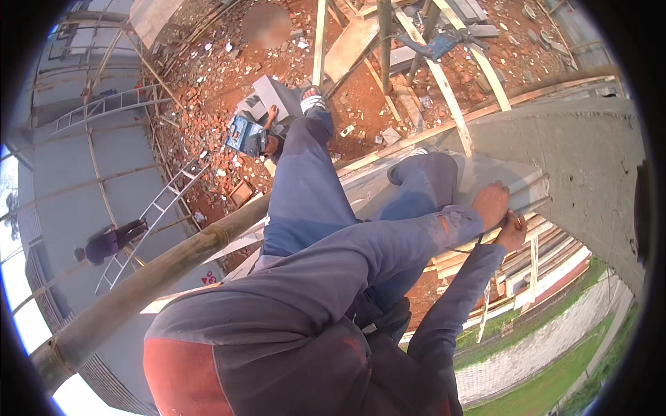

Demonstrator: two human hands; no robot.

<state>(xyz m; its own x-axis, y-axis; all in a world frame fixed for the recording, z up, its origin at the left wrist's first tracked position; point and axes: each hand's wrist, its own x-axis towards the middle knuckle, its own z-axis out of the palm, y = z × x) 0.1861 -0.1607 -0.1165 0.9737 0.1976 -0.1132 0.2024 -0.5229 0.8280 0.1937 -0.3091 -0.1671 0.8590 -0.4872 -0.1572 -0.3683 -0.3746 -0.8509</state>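
Note:
Both my hands are close together at the edge of a grey slab, to the right of my blue-trousered knees. My left hand reaches across with its fingers curled down at the edge. Just below and nearer me, my right hand is closed, its fingers bent upward. Between them a short dark piece shows in part, too small to name. Beside the hands, thin straight bars run along the slab edge toward a concrete beam. Whatever my fingers grip is mostly hidden.
A thick bamboo pole crosses at my left. Far below, a person beside a blue box is among brick rubble. Another person is by a ladder. Upright timbers stand ahead; stacked boards lie under my hands.

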